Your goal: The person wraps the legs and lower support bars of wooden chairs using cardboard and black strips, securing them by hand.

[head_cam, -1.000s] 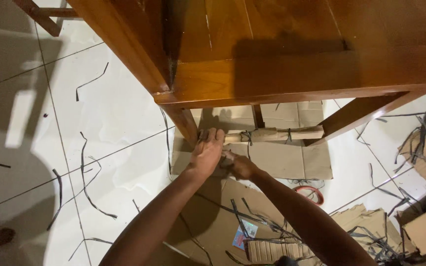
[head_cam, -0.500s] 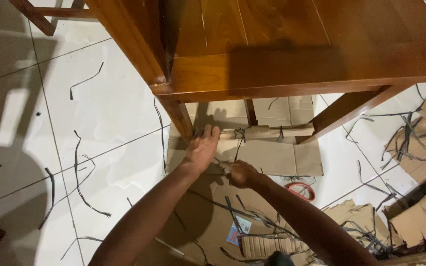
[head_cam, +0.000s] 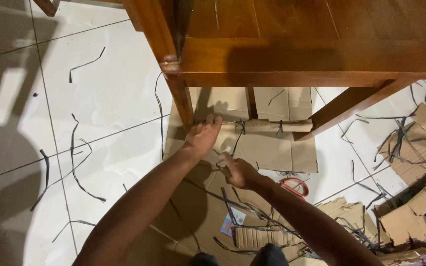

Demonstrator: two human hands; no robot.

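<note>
My left hand (head_cam: 203, 134) rests on the left end of a cardboard-wrapped rail (head_cam: 267, 126) low between the legs of a wooden table (head_cam: 292, 44), close to the front left leg (head_cam: 181, 101). Dark plastic straps (head_cam: 241, 129) bind the cardboard around the rail. My right hand (head_cam: 236, 170) is closed a little nearer to me, pinching a thin dark strap that runs up toward the rail. A flat cardboard sheet (head_cam: 272, 152) lies on the floor under both hands.
White floor tiles (head_cam: 104, 98) carry scattered black strap offcuts (head_cam: 77, 162). Red-handled scissors (head_cam: 294, 186) lie on the floor right of my right arm. Torn cardboard pieces and tangled straps pile at the right (head_cam: 410, 197). A corrugated cardboard piece (head_cam: 257, 237) lies near me.
My right hand has pulled back toward me, away from the rail, with the strap between its fingers. The left hand stays on the rail's end. The view has shifted slightly.
</note>
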